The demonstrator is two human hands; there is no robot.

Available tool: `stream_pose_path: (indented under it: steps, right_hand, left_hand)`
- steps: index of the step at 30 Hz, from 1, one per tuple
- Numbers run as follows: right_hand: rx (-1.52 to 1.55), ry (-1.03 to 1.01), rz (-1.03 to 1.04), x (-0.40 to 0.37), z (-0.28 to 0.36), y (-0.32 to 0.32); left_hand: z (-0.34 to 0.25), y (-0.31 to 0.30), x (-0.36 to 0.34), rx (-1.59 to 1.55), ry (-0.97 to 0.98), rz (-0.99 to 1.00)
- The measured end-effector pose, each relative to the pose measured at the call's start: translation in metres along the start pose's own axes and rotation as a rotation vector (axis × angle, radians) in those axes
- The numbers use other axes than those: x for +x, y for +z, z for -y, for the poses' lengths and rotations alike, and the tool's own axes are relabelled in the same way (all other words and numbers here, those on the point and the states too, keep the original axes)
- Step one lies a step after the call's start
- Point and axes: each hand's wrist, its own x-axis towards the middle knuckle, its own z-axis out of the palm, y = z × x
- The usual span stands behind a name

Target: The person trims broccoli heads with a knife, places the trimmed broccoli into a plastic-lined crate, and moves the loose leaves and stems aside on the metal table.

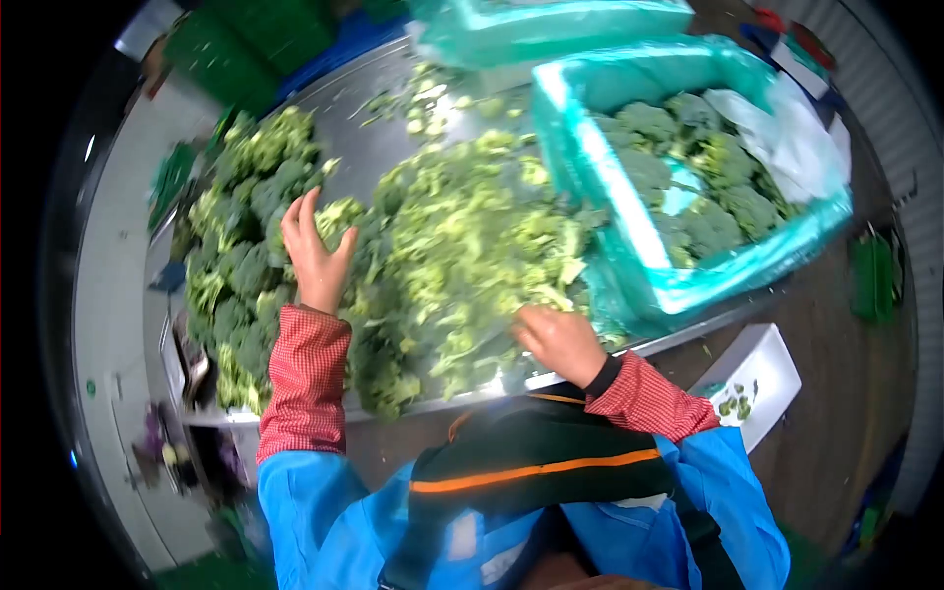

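My left hand (317,253) is over the heap of broccoli heads (236,265) on the left of the metal table (349,133), its fingers apart and nothing between them. Near the table's front edge, my right hand (559,339) has its fingers curled beside the pile of broccoli trimmings (467,236); what they hold, if anything, is hidden. To the right, a box lined with green plastic (644,236) contains several broccoli heads (723,167).
Another box wrapped in green plastic (551,34) stands at the back. A white container (767,369) with a few green pieces is below the table's right front edge. Green crates (221,59) are at the back left.
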Motion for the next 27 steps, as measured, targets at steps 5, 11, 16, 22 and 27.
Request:
stream_pose_path:
  steps: [5, 11, 16, 22, 27]
  right_hand:
    - [0.014, -0.067, 0.027, -0.021, -0.013, -0.025]
    - [0.038, -0.029, 0.01, -0.057, -0.038, -0.041]
    - [0.048, 0.052, -0.025, -0.078, -0.059, -0.06]
    - [0.016, 0.12, 0.037, -0.088, -0.078, -0.078]
    - [0.017, 0.064, -0.008, -0.089, -0.077, -0.088]
  left_hand:
    - [-0.166, 0.045, 0.066, -0.509, 0.455, 0.251]
    - [-0.305, 0.158, 0.095, -0.393, 0.702, 0.761]
    - [-0.357, 0.234, 0.097, 0.206, 0.562, 1.144]
    - [-0.359, 0.268, 0.09, 0.362, 0.418, 1.173]
    - [-0.376, 0.243, 0.085, 0.387, 0.346, 1.128]
